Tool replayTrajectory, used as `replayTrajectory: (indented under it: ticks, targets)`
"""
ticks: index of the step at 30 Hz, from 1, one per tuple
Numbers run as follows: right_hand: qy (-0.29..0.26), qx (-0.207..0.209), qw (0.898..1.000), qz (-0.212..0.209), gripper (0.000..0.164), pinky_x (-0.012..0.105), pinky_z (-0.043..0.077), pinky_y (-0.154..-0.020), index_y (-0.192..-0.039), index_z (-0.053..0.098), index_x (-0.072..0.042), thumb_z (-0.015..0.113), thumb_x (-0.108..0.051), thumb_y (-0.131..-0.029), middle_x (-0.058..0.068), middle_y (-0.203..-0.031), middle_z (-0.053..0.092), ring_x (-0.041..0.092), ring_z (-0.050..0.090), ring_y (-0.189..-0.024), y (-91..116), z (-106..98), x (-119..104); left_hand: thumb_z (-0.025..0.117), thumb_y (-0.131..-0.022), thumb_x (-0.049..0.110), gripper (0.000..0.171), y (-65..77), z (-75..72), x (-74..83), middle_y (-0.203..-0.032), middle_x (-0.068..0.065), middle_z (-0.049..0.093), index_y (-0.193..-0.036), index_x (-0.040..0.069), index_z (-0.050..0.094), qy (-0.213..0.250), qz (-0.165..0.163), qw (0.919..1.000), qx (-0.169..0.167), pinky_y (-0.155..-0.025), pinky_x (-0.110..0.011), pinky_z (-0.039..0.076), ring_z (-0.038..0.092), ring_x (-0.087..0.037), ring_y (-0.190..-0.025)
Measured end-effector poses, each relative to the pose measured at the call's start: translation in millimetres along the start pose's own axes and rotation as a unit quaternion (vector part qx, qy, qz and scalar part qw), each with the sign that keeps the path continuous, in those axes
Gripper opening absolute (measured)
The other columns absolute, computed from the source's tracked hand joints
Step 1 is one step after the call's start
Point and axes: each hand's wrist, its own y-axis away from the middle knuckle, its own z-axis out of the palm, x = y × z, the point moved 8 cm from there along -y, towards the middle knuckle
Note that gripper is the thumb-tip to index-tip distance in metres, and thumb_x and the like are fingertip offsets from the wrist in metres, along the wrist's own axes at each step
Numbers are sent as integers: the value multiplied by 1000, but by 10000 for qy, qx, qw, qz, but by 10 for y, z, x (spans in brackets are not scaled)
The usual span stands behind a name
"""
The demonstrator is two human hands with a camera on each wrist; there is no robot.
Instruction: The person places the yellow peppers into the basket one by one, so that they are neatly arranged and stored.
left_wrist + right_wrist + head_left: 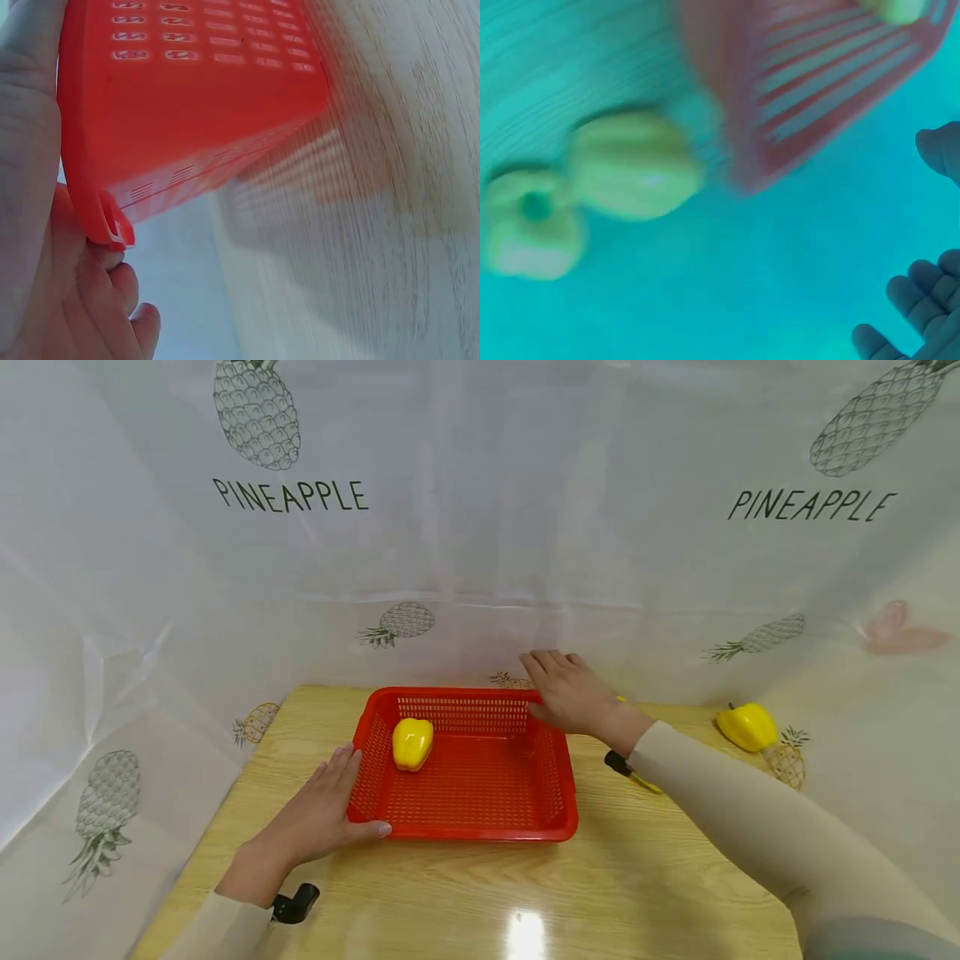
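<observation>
A: Remote check. What do I have on the red basket (480, 835)?

B: Left hand (318, 806) is grasping its near-left corner: thumb on the near rim, fingers along the left wall. On the left wrist feed I see fingertips at the rim's lip. My read: a corner grip stops the basket skidding or turning on the tabletop (465, 893).

A: Right hand (566, 693)?

B: Holding nothing, fingers stretched out. I see it over the far-right corner, across the basket from the left hand. Can't tell from here if it touches the rim.

A: Peppers?

B: The inside pepper (412, 744) is just right of the left hand's fingers, on the basket floor near the left wall. I'd guess the walls are what keep it from rolling off.

A: Outside?

B: The far pepper (747, 727) is to the right hand's right, well apart from it. Right wrist feed gives me two blurred ones outside the basket wall: a nearer pepper (634, 166), and beside it a stem-end pepper (534, 225). I can't match them to head; the right forearm covers that patch, only yellow slivers past it.
</observation>
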Motion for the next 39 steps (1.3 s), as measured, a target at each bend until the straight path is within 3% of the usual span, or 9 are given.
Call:
replayTrajectory:
  ticks: [7, 13, 18, 27, 34, 39]
  targets:
    - [80, 122, 9997, 215, 82, 58, 50, -109, -155, 42, 5, 79, -38, -95, 24, -151, 52, 42, 51, -138, 334, 186, 398, 68, -81, 83, 134, 58, -50, -80, -173, -30, 16, -164, -9, 18, 89, -41, 9999, 36, -128, -66, 20, 17, -50, -160]
    - [219, 211, 9993, 226, 85, 58, 50, -107, -153, 43, 7, 83, -37, -91, 26, -149, 53, 43, 51, -137, 450, 367, 570, 72, -82, 78, 132, 65, -80, -117, -173, -30, 15, -165, -9, 17, 102, -71, 9999, 40, -128, -67, 19, 16, -50, -160]
    - [472, 29, 9988, 118, 93, 58, 49, -111, -155, 40, 7, 85, -39, -89, 25, -151, 52, 42, 50, -139, 507, 558, 657, 68, -82, 82, 133, 42, -68, -115, -174, -29, 14, -165, -8, 16, 121, -69, 9999, -16, -128, -67, 18, 15, -50, -160]
    - [597, -321, 9976, -127, 88, 58, 40, -122, -158, 42, 1, 87, -29, -89, 19, -157, 50, 39, 46, -146, 486, 924, 671, 65, -81, 86, 136, 3, -39, -89, -174, -29, 14, -165, -8, 15, 70, -12, 10000, -16, -128, -65, 19, 16, -50, -160]
    - [977, -402, 9935, -432, 69, 56, 42, -121, -157, 45, -2, 75, -21, -98, 16, -160, 51, 35, 47, -147, 419, 1087, 580, 62, -79, 90, 137, 7, -4, -89, -174, -28, 14, -166, -6, 15, 104, -66, 9999, -92, -128, -65, 20, 16, -49, -160]
    - [1196, -642, 9899, -406, 62, 53, 42, -122, -160, 43, -5, 67, -20, -104, 13, -163, 48, 33, 46, -149, 382, 1189, 567, 64, -80, 87, 136, 14, 1, -79, -174, -27, 12, -166, -6, 16, 126, -106, 9998, -127, -128, -64, 20, 15, -48, -161]
